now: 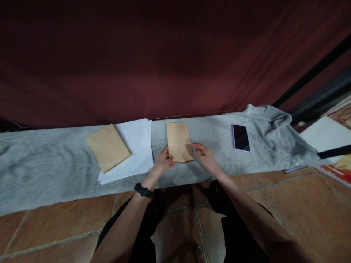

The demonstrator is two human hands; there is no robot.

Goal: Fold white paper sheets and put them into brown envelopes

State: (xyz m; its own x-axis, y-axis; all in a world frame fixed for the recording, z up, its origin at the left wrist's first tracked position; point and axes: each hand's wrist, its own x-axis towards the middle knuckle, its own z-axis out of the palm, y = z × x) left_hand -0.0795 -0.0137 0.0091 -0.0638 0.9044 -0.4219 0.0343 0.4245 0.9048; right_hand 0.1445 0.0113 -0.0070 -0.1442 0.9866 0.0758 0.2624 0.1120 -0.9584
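Observation:
A brown paper envelope (179,140) with a faint reddish mark near its top lies in front of me on a grey cloth. My left hand (163,160) grips its lower left corner, thumb on top and fingers underneath. At the right edge is my right hand (204,155), its fingers extended and the index fingertip close to or touching the paper; nothing sits in its grasp. To the left, more brown envelopes (109,148), apparently a stack, rest on white paper sheets (137,140).
The grey cloth (55,164) covers a long, narrow bench against a dark red curtain (137,91). A phone in a lilac case (241,138) lies on the right, near bunched cloth (270,120). Below is a tiled floor (68,215). Black bars and printed boards stand at far right.

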